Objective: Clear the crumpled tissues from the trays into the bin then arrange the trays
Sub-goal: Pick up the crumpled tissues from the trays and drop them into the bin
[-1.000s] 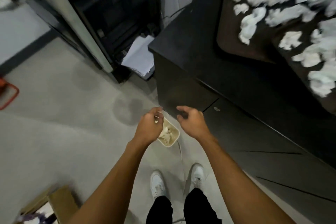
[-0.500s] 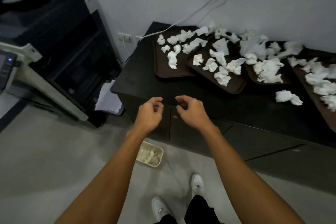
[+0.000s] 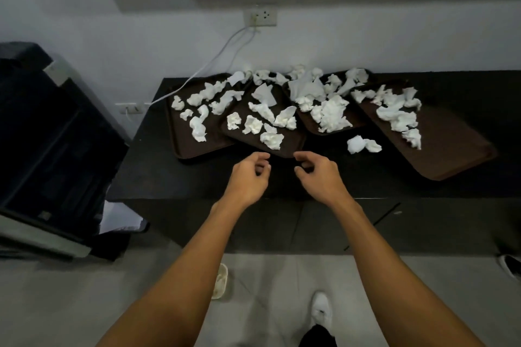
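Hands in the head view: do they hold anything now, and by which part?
Nothing is held. The left hand and the right hand hover empty, loosely curled, over the black counter.

both arms extended forward; left hand [image 3: 248,177], right hand [image 3: 320,176] loosely curled, empty

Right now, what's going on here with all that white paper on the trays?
A person is clearing crumpled tissues off four brown trays on a black counter. The left hand and right hand are empty, fingers loosely curled, near one tray's front edge. A loose tissue lies on the counter itself. The small bin stands on the floor below.
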The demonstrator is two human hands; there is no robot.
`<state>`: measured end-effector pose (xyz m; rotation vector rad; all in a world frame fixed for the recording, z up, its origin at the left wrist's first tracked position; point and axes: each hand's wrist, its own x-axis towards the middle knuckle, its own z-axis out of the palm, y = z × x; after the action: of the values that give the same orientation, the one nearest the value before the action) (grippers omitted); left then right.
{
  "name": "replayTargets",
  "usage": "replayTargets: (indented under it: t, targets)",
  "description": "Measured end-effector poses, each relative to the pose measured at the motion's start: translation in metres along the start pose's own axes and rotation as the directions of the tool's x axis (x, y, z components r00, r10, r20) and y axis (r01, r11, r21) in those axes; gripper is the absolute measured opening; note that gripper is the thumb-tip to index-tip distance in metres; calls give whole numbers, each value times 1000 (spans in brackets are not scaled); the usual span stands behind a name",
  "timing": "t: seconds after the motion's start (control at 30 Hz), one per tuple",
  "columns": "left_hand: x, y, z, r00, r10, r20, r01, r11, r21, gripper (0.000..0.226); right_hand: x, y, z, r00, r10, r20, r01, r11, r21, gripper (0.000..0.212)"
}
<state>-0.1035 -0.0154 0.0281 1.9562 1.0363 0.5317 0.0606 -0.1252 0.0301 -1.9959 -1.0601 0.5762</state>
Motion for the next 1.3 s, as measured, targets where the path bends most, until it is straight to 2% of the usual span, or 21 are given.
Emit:
replayTargets:
  t: [0.33,0.5,0.67,0.83,1.03,1.17,1.3]
  targets:
    - [67,61,109,991,56,121,-53,998,-24,29,41,81,-105,990,102,-95,-104,994,-19,36]
    - [99,70,157,989,43,140,-41,999,-21,28,73,123,-138,980,132,-146,-147,985,-93,40]
    - [121,71,193,990,12,141,-9,1000,-19,28,107,160,-144,984,122,-133,-144,975,-170,52]
    - [135,66,208,992,-38,119,40,999,-15,28,128,179,-133,995,51,-83,-75,947,-312,54]
    - [142,57,212,995,-59,86,58,998,12,28,135,189,-119,998,32,-63,-57,888,-456,38]
    - [142,54,212,995,-65,75,64,998,17,28,129,196,-116,994,-47,-95,5,916,-402,28]
    - [141,53,212,997,-63,52,62,998,21,28,122,190,-124,985,-97,-146,59,969,-241,24]
